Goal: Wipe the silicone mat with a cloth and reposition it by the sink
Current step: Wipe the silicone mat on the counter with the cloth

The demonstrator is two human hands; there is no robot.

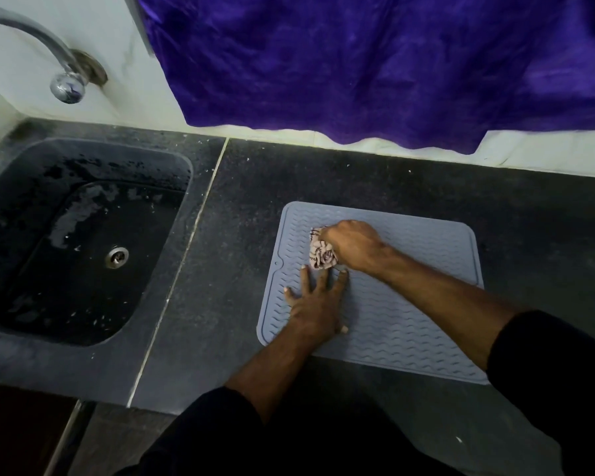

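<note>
A grey-blue silicone mat (409, 304) with wavy ridges lies flat on the dark stone counter, to the right of the sink (83, 242). My right hand (352, 243) is closed around a bunched pale patterned cloth (322, 254) and presses it on the mat's upper left area. Just below it, my left hand (315, 304) rests flat with fingers spread on the mat's left part, holding nothing. A gap of bare counter separates the mat from the sink.
The dark counter (220, 269) has a pale seam running diagonally between sink and mat. The sink basin is wet, with a metal drain (117, 256). A chrome tap (49, 53) projects from the white wall. A purple cloth (375, 63) hangs over the counter's back edge.
</note>
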